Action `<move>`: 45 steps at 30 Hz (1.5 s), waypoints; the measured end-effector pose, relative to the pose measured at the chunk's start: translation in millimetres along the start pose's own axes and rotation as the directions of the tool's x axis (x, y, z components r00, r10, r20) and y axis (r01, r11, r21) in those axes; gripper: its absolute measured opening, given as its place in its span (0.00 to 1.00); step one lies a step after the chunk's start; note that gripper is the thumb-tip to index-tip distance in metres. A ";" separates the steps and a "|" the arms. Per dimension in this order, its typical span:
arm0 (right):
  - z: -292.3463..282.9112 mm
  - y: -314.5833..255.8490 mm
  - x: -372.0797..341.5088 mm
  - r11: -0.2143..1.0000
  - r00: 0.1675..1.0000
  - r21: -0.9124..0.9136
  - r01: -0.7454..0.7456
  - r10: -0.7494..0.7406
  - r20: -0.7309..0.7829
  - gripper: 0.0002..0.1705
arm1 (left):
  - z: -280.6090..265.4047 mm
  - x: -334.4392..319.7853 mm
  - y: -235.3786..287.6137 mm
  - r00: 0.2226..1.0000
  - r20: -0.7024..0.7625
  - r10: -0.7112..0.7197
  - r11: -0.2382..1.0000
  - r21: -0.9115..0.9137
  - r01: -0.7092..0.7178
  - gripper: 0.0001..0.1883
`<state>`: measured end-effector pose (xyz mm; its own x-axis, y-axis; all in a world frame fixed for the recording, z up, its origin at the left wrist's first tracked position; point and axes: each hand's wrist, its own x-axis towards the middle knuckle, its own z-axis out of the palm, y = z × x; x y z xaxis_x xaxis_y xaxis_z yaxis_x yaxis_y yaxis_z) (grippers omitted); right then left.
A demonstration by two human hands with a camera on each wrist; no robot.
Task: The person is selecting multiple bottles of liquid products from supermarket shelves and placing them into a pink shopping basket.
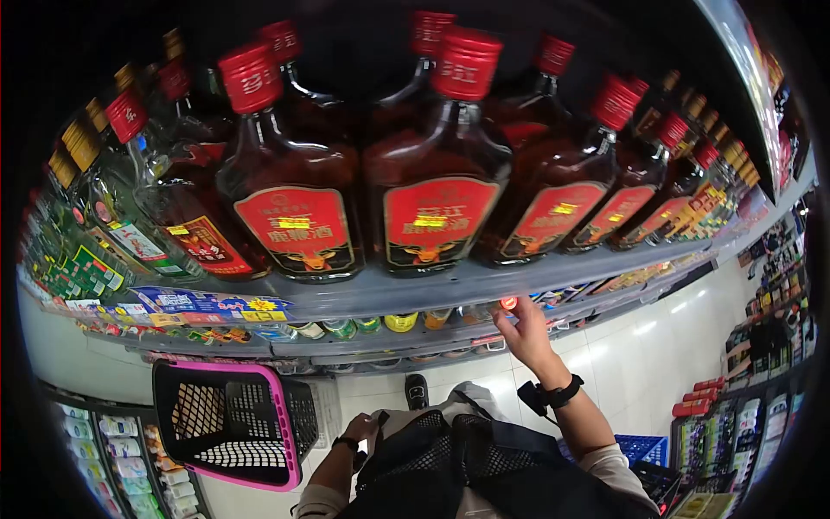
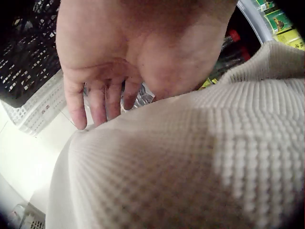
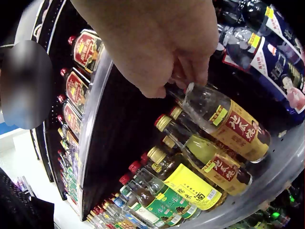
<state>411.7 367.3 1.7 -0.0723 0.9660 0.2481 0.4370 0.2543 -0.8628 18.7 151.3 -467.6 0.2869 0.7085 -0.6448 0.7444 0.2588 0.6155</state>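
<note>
In the right wrist view, the fingers of my right hand (image 3: 157, 43) are round the top of a clear bottle (image 3: 228, 124) with a red and gold label; the hand covers its cap. The bottle leans on a lower shelf beside a similar, yellowish bottle (image 3: 207, 152). From the head view, my right hand (image 1: 526, 336) reaches under the upper shelf, thumb and finger at a red cap (image 1: 508, 304). My left hand (image 1: 361, 427) is low by my body, holding nothing visible. In the left wrist view, that hand (image 2: 143, 47) has relaxed fingers against light ribbed fabric (image 2: 157, 162).
Large dark bottles with red labels (image 1: 441, 216) line the upper shelf (image 1: 484, 281). A black basket with a pink rim (image 1: 281, 415) stands at the left, and a blue basket (image 1: 641, 450) at the right. Blue-labelled bottles (image 3: 271, 67) stand beside the clear one.
</note>
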 end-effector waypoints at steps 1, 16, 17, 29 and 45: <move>-0.1 13.0 4.1 1.000 0.999 -0.012 -0.020 0.021 0.031 0.14 | -4.8 -8.9 18.3 0.994 -0.052 -0.091 0.984 -0.155 0.082 0.32; 12.5 13.6 33.4 0.985 0.982 -0.151 0.085 -0.057 0.182 0.12 | 7.6 -19.4 72.6 0.928 -0.340 -0.152 0.958 -0.280 0.054 0.11; 13.3 19.2 33.4 0.985 0.982 -0.148 0.085 -0.057 0.181 0.12 | 10.8 -11.5 61.8 0.927 -0.355 -0.119 0.973 -0.230 0.037 0.13; 18.4 49.9 34.8 0.993 0.989 -0.054 0.105 -0.099 0.110 0.16 | 14.5 -25.8 73.0 0.930 -0.346 -0.125 0.972 -0.232 0.045 0.14; -30.6 77.7 -209.5 0.931 0.926 -0.062 -0.360 0.365 0.097 0.16 | 26.7 -134.9 127.5 0.986 -0.166 -0.009 0.997 0.071 0.021 0.16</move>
<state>488.3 183.2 -103.8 0.0059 0.9918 -0.1277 0.4888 -0.1143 -0.8649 91.0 71.2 -314.2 0.1766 0.8052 -0.5661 0.7910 0.2262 0.5685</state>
